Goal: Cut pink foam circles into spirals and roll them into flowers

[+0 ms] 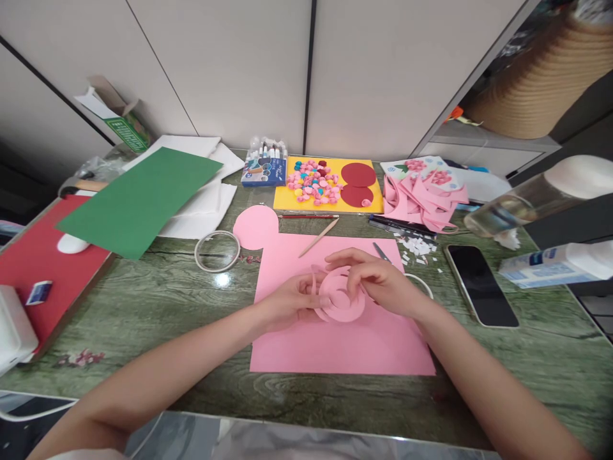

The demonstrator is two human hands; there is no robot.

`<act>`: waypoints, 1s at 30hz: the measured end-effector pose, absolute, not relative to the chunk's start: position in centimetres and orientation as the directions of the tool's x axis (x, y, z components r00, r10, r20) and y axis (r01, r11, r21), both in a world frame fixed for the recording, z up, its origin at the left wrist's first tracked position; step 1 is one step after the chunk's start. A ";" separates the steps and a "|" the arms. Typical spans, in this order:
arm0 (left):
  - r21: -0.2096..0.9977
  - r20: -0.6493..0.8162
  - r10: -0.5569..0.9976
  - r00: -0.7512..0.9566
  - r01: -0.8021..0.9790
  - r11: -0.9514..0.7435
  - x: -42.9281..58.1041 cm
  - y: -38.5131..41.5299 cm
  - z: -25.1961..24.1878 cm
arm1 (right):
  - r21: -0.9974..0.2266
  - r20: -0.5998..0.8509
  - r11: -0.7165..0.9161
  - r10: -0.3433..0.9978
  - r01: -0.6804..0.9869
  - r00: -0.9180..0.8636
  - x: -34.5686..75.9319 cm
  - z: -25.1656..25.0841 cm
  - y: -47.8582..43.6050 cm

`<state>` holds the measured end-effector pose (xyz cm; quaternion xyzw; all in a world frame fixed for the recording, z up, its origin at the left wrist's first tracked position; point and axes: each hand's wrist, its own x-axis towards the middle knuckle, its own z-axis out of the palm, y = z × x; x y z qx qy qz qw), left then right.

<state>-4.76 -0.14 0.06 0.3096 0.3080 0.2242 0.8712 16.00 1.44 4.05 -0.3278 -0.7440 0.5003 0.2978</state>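
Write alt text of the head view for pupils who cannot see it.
A left hand holds a round pink paper cutting while the right hand touches it, over a pink sheet on a green table. Beyond lies a yellow sheet bearing small colourful pieces and two dark red circles.

1 head view from close above the table (pixel 191 300), forward and down

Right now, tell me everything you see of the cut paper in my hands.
The cut paper is pink, thin-looking and roughly round, with curved slits forming bands, one band loose at its left. The left hand pinches that side; the right hand touches its right part. It is held over a pink sheet.
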 end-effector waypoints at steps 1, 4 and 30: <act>0.680 -0.406 0.586 0.701 -0.196 0.706 -4.8 -0.1 0.1 | -0.940 0.111 0.274 0.807 0.202 -0.580 16.0 4.0 1.5; 0.690 -0.389 0.621 0.680 -0.232 0.686 -4.7 0.0 0.0 | -0.960 0.028 0.140 0.912 0.244 -0.410 16.0 4.0 1.6; 0.676 -0.220 0.847 0.483 -0.550 0.489 -4.8 0.5 0.7 | -0.866 -0.390 -0.481 0.820 -0.135 -0.418 16.8 3.3 1.9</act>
